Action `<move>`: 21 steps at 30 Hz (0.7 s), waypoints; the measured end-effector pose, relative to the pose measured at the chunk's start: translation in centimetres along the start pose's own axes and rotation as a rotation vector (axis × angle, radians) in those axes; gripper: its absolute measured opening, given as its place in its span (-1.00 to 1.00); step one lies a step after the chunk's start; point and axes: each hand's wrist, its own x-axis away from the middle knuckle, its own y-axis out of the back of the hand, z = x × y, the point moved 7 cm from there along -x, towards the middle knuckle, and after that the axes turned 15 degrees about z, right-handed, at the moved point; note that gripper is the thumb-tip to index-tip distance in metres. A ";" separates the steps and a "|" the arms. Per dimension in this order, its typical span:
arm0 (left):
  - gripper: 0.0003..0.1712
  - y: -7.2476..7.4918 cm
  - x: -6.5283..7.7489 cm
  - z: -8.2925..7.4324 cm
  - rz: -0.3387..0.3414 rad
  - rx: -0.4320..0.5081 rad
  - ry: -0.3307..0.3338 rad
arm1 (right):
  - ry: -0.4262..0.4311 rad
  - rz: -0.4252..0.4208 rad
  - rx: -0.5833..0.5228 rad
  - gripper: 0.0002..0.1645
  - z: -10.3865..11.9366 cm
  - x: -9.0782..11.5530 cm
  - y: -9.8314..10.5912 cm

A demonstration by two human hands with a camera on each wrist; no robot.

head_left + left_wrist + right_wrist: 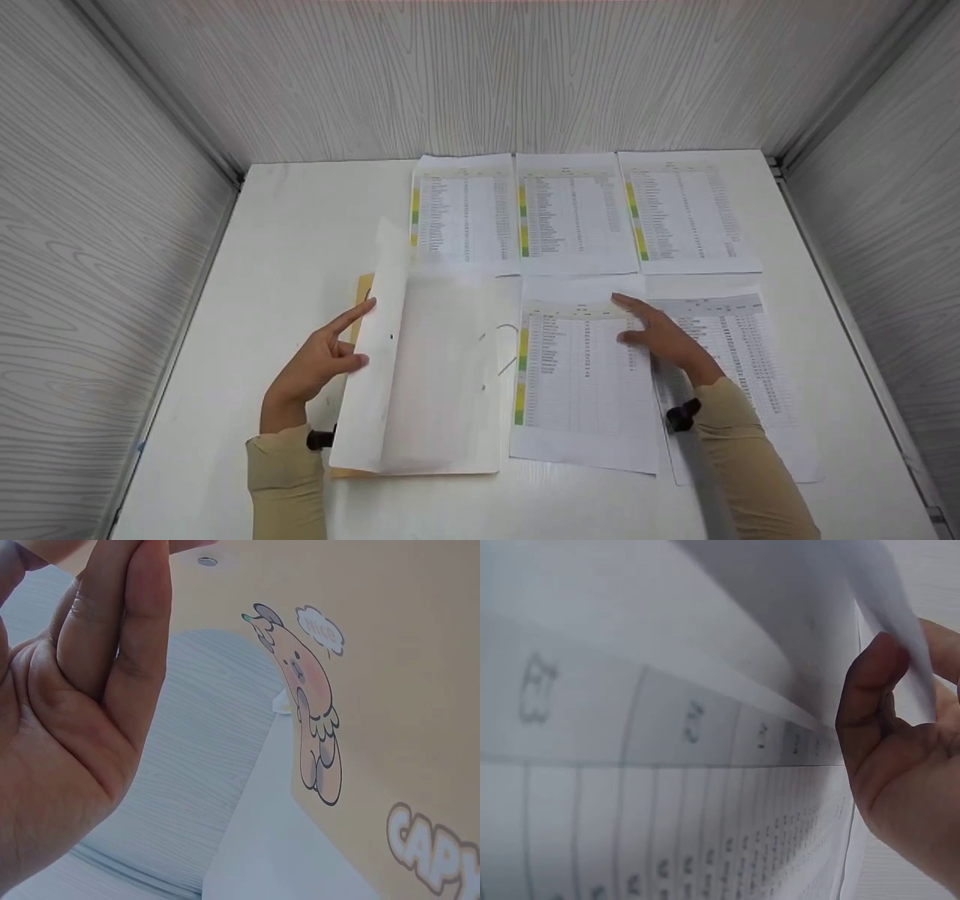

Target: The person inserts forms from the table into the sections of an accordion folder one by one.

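A paper folder (450,375) lies open left of centre, its white inside facing up. Its left cover (386,352) is raised at a slant. Fingers and thumb of my left hand (319,360) hold that cover's left edge. In the left wrist view, the cover's tan outer side (405,705) shows a cartoon animal and the letters "CAPY". To the right lies a printed sheet (581,397) with a coloured strip down its left side. My right hand (667,337) pinches the upper right edge of this sheet, which lifts between thumb and fingers in the right wrist view.
A row of printed sheets (577,217) lies along the back of the white table (315,202). Another printed sheet (780,442), with a grey header, lies under the right forearm. Wood-grain panels (480,75) enclose the table at the back and both sides.
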 end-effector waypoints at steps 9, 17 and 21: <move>-0.05 -0.1 0.0 -0.1 0.013 0.035 -0.012 | 0.085 -0.030 -0.050 -0.14 1.1 0.9 0.9; -0.04 0.0 -0.1 0.1 0.029 0.055 -0.023 | 0.131 -0.048 -0.086 -0.17 2.9 2.4 1.8; -0.05 0.0 0.1 -0.1 0.025 0.038 -0.019 | 0.171 -0.052 -0.132 -0.16 4.0 3.5 2.6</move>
